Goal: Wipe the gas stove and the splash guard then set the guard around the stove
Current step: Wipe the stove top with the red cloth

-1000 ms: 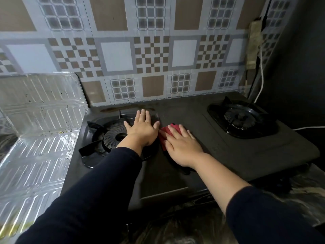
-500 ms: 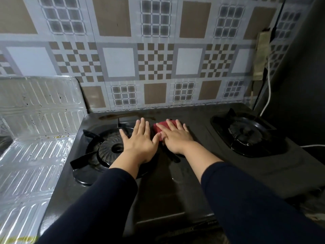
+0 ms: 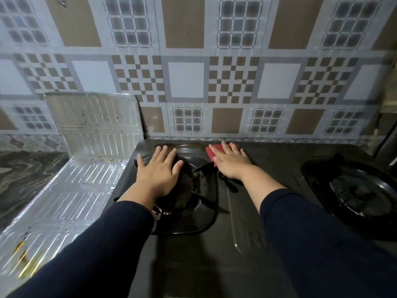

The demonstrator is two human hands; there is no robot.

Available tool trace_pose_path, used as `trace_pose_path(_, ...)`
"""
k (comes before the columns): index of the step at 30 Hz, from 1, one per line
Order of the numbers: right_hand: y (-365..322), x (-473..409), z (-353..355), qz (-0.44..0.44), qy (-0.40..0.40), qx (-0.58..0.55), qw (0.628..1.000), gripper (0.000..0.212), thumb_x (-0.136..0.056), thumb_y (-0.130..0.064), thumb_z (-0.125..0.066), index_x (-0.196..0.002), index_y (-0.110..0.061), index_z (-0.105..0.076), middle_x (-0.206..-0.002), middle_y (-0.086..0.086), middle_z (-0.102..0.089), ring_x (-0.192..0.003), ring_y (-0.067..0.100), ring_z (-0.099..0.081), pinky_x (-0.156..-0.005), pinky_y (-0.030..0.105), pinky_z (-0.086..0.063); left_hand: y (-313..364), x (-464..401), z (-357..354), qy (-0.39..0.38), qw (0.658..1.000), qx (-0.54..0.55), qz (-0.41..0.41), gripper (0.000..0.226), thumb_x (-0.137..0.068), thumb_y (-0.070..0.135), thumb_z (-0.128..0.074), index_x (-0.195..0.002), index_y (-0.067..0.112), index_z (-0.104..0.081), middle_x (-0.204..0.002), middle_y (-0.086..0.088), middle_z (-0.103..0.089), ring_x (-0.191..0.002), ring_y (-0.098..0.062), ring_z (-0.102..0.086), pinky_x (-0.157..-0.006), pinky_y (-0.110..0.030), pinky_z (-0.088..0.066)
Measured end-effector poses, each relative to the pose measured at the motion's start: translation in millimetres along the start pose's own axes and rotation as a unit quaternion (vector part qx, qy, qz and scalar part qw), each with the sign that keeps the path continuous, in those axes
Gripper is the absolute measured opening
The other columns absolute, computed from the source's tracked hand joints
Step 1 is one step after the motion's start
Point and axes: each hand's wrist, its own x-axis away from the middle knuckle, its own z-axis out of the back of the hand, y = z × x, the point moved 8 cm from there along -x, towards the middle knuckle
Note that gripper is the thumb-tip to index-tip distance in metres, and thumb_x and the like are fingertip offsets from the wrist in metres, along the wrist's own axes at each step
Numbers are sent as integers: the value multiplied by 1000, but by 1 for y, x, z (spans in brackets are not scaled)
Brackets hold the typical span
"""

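Note:
A black two-burner gas stove (image 3: 268,168) fills the middle and right of the head view. My left hand (image 3: 159,171) lies flat, fingers spread, on the left burner (image 3: 193,190) and holds nothing. My right hand (image 3: 231,162) presses a red cloth (image 3: 211,152) flat against the stove top near its back edge, between the burners; most of the cloth is hidden under the palm. The silver foil splash guard (image 3: 86,147) rests to the left of the stove, one panel up against the wall, another flat on the counter, speckled with dark spots.
The right burner (image 3: 356,190) sits at the right edge. A patterned tile wall (image 3: 214,82) runs right behind the stove. Dark marbled countertop (image 3: 23,179) shows at the far left. A dark wall with a cable closes the right side.
My right hand has slid the red cloth away from me, from mid-stove to the back edge. My left hand moved up over the left burner. The camera leaned in closer.

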Motion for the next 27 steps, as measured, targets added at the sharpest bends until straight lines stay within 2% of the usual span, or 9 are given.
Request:
trace_pose_path(7,-18,-46,5,43,-87,-15,995,48,-101,-43,-20,-144,-51,1,-160,-3,12,-145,22,20,-111,59,17,-55,-4,4,8,998,-1,68,68,-97,56,-12,-153,19,-1,-162,5,10,-147,-9,14,-114,-57,12)
trace_pose_path(11,-45,-67,7,83,-127,2,988,51,-100,-46,-24,-145,-49,1,-159,-4,17,-144,25,23,-108,64,17,-58,-4,-1,14,995,37,92,72,-96,56,-13,-152,15,5,-161,3,13,-146,-11,19,-114,-62,11)
trace_pose_path(15,-85,-93,2,124,-153,32,980,55,-99,-49,-27,-145,-48,3,-159,-4,16,-144,28,23,-108,67,14,-58,-4,0,27,995,23,94,71,-97,54,-11,-152,13,7,-161,-1,16,-146,-16,21,-113,-62,12)
trace_pose_path(24,-180,-125,-8,213,-190,16,958,58,-98,-45,-36,-147,-44,-6,-160,-4,10,-144,31,21,-110,60,15,-59,-9,-3,33,995,10,99,73,-96,56,-7,-151,11,10,-160,-4,18,-145,-16,24,-112,-62,14)
trace_pose_path(27,-196,-127,-12,247,-188,-23,950,53,-99,-32,-41,-146,-42,-19,-161,-5,6,-144,30,20,-112,59,15,-59,-10,-4,36,994,10,104,74,-96,56,-7,-151,11,9,-160,-4,18,-146,-15,23,-112,-62,17)
